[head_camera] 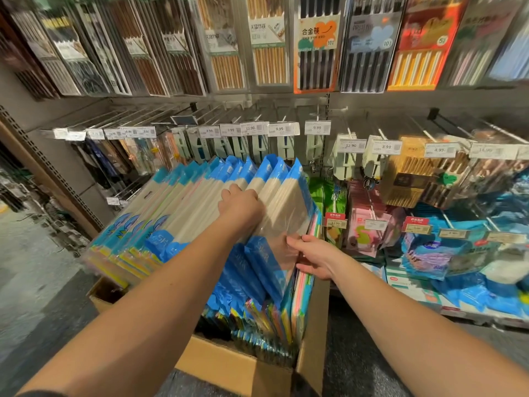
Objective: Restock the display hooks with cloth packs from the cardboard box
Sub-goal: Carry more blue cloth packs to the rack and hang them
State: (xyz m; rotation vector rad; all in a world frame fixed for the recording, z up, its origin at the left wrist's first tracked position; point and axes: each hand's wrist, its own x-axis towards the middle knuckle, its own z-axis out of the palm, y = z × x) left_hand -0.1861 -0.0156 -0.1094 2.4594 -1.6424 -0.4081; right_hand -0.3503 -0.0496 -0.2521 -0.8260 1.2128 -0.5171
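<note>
Head view: left hand (240,206) grips cloth packs (274,196); right hand (313,257) touches their edge.

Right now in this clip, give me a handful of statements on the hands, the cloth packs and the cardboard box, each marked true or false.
1. The left hand lies on top of the raised bundle of blue-edged cloth packs. True.
2. The right hand hangs idle, away from the packs. False: its fingers touch the clear wrap at the bundle's lower right edge.
3. The brown cardboard box still holds colourful packs. True.
4. The box stands on a display shelf. False: it sits on the floor before the display.
5. Boxed chopstick sets hang in the top row. True.
6. The white price tags carry no numbers. False: several read 9.99.
</note>
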